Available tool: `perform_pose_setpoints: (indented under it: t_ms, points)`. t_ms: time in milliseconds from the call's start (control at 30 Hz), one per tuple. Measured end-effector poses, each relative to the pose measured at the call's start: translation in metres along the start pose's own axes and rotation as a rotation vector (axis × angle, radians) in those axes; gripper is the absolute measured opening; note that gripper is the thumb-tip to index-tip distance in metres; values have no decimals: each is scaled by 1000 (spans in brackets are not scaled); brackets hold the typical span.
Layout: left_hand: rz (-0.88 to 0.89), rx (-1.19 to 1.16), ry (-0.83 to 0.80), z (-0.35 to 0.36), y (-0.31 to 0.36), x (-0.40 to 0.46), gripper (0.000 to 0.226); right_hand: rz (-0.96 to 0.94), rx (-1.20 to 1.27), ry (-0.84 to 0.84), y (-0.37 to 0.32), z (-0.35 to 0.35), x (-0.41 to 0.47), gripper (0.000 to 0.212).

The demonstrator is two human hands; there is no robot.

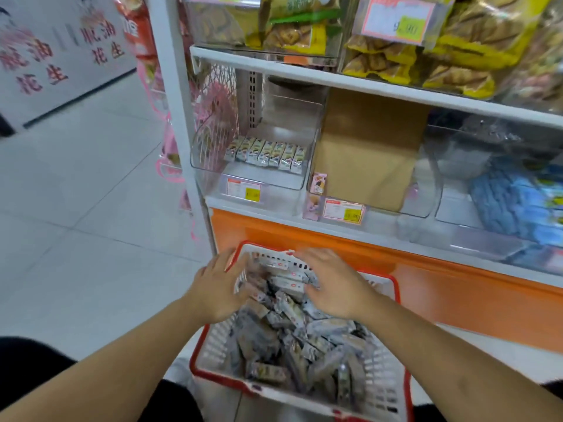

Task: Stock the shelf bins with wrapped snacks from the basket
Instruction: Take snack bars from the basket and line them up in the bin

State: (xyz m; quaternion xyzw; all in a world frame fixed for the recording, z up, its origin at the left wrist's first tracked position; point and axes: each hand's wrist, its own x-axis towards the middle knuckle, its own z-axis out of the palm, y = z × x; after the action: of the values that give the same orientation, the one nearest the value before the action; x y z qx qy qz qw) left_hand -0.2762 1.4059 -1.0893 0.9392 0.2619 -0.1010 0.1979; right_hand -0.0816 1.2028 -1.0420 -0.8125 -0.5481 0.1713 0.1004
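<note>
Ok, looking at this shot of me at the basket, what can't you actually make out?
All in the head view:
- Left hand and right hand: motion blur hides whether either has a grip on snacks.
- Price tag on the left bin: print too small and blurred.
- Middle bin: a cardboard sheet hides its contents.
- Basket: near end cut off by the bottom edge.

Motion blur is smearing both hands' fingertips at centre frame, so any grasp is staying unclear. The red-rimmed white plastic basket is running off the bottom edge. Yellow price labels are staying unreadable.
</note>
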Motion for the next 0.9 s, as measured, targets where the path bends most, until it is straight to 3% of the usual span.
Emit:
perform_pose_setpoints:
  t_ms: [200,567,733,900]
  points:
    - [-141,-62,-134,37,-33,21,88,87,13,-139,7,63,26,77]
    - [-217,-188,-211,71,-28,42,96,217,-76,-20,-4,126,93,71]
    - [-244,-162,-216,66,-24,40,94,268,-153,21,1,138,97,54]
    - [-330,-81,-215,46,-6,39,84,150,-178,144,5,114,79,56]
